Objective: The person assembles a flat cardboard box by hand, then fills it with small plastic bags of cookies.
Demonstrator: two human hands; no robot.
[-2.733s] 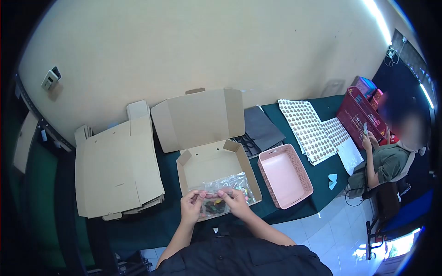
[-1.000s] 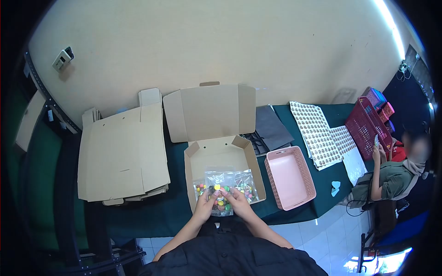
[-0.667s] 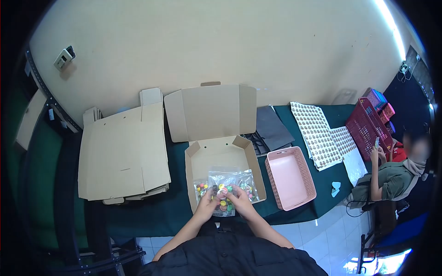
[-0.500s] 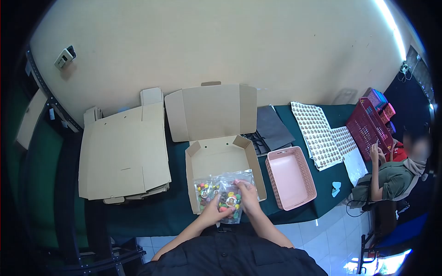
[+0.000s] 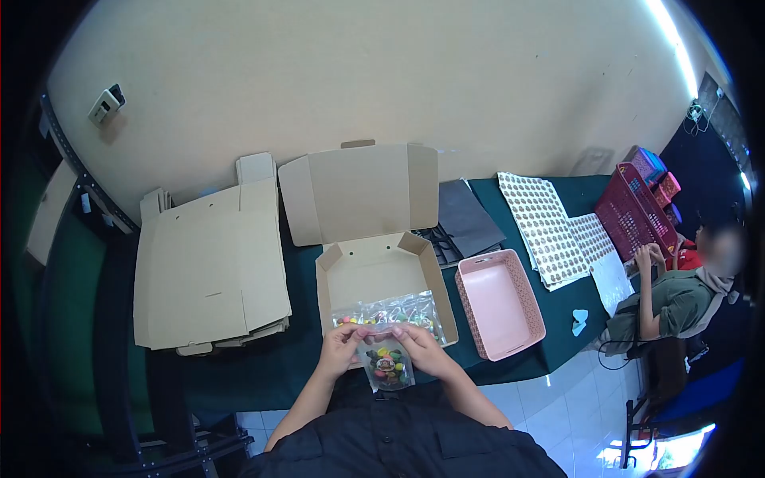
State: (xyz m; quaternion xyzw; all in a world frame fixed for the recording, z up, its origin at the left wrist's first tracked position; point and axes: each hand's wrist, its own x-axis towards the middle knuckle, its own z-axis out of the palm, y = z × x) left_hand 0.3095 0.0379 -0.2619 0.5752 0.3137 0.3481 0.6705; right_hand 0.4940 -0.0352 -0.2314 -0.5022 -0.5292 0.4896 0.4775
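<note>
A clear pouch of colourful candies (image 5: 387, 365) with a round brown label hangs between my hands, in front of the open box. My left hand (image 5: 344, 347) pinches the pouch's top edge on the left. On the right, my right hand (image 5: 420, 349) grips the same top edge, fingers closed. Just beyond my hands stands an open cardboard box (image 5: 374, 267) with its lid raised toward the wall. Inside its near part lie more clear candy pouches (image 5: 398, 309), partly hidden by my hands.
Flattened cardboard boxes (image 5: 211, 275) are stacked at left. Right of the open box are dark paper bags (image 5: 470, 219), a pink basket (image 5: 500, 307), sticker sheets (image 5: 542, 227) and a maroon crate (image 5: 633, 211). Another person (image 5: 677, 299) sits at far right.
The held pouch has come nearer my body, clear of the pouches in the box. Both my hands have shifted to its top edge.
</note>
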